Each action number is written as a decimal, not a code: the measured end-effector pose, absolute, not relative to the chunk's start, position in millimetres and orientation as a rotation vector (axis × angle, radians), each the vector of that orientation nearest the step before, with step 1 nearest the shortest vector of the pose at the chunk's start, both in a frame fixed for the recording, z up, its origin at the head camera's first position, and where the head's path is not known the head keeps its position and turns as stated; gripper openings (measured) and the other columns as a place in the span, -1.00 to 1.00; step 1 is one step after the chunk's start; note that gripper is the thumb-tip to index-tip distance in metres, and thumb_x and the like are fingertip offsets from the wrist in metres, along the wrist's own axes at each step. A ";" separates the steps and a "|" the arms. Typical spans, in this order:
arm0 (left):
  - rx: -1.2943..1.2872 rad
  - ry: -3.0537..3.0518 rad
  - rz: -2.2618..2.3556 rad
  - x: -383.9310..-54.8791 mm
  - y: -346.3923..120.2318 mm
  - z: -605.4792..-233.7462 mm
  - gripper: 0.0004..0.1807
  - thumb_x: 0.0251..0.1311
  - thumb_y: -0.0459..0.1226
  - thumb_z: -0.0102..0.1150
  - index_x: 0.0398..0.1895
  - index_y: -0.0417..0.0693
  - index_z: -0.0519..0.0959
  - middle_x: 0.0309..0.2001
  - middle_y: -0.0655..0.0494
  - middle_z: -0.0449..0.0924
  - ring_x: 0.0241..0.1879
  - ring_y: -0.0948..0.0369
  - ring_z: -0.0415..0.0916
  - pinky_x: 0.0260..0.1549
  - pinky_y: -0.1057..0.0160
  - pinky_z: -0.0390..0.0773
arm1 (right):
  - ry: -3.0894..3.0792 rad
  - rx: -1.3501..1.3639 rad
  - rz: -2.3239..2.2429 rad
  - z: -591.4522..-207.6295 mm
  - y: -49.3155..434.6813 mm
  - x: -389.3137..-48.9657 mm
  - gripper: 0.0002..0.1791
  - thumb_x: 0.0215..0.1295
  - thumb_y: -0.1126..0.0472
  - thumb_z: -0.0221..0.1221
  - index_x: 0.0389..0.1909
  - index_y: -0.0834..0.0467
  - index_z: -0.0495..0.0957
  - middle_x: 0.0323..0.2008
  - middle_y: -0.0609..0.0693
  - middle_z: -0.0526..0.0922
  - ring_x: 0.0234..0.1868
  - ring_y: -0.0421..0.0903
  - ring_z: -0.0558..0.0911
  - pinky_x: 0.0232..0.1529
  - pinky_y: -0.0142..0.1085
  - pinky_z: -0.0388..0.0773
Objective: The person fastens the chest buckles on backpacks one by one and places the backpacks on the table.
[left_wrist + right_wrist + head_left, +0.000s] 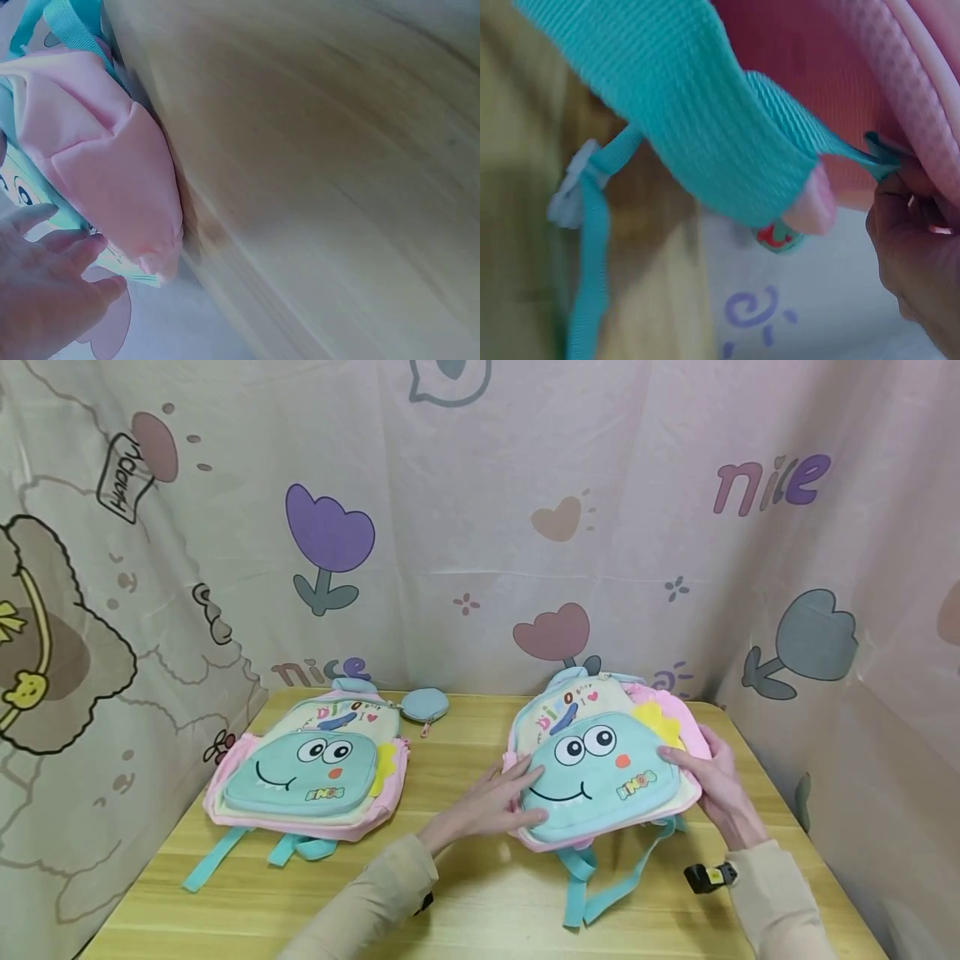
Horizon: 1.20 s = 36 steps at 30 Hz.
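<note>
Pinching the pink side of the cartoon-faced backpack (600,785), the right grip (716,781) had its thumb over the front and its fingers bent behind, a hold that probably let it bear the weight on that side. The backpack was on the right half of the bench (465,752), its printed face toward the near side. That held side looked raised: in the right wrist view the pink back stood away from the bench, with a broad teal strap (682,112) looping below it and a pale buckle (574,187) hanging on narrower webbing. Opposite, the left grip (495,797) was loose, its fingers spread against the other side and the front without wrapping round anything; it seemed to steady the soft bag rather than carry it. Two strap ends (576,893) hung out below the lower edge, likely because nothing tucked them under.

Well apart on the left, a second backpack (300,768) lay on its back, printed face up, touched by neither grip. A round blue pouch (424,704) rested just beside its top, apparently attached there. The gap presumably kept the two bags from crowding each other.
</note>
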<state>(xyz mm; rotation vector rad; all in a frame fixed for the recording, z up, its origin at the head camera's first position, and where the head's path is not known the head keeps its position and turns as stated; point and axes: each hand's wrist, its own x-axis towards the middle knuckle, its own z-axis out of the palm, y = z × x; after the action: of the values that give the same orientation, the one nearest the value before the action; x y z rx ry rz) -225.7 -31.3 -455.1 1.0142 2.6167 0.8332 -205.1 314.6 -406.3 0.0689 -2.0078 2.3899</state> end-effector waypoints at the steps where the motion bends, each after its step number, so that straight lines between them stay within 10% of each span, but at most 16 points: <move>1: 1.024 2.613 0.844 -225.7 -30.7 -454.6 -0.17 0.38 0.23 0.01 0.60 0.10 0.11 0.65 -0.04 -0.14 0.64 0.02 -0.15 0.58 -0.21 -0.16 | -1.997 0.060 2.378 -402.7 312.6 -205.0 -0.50 0.35 0.43 0.20 0.18 -0.01 0.28 -0.22 -0.16 0.71 -0.29 -0.18 0.80 -0.30 -0.29 0.74; 21: 1.116 2.287 1.166 -233.8 -11.2 -434.4 -0.23 0.50 0.01 -0.02 0.63 0.02 -0.04 0.65 0.04 -0.14 0.55 0.10 0.13 0.45 0.02 0.33 | -2.140 0.173 1.998 -322.6 281.7 -206.5 -0.36 0.23 0.39 0.33 0.28 -0.03 0.37 -0.04 -0.12 0.51 -0.27 -0.27 0.72 -0.33 -0.39 0.72; 36: 1.104 2.144 1.348 -241.4 -9.7 -412.5 -0.23 0.56 0.03 -0.16 0.65 0.02 -0.17 0.67 0.11 -0.23 0.63 0.11 -0.11 0.56 -0.04 0.08 | -2.358 0.151 1.609 -304.2 250.1 -216.5 -0.26 0.32 0.30 0.22 0.48 0.07 0.17 0.03 -0.14 0.48 -0.21 -0.31 0.62 -0.27 -0.43 0.70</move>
<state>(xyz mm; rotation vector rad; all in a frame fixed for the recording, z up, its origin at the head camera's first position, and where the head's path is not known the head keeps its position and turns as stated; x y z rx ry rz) -241.4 -9.7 -412.5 1.1041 2.1437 1.3478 -216.5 250.1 -304.2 0.1513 -2.3579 1.6093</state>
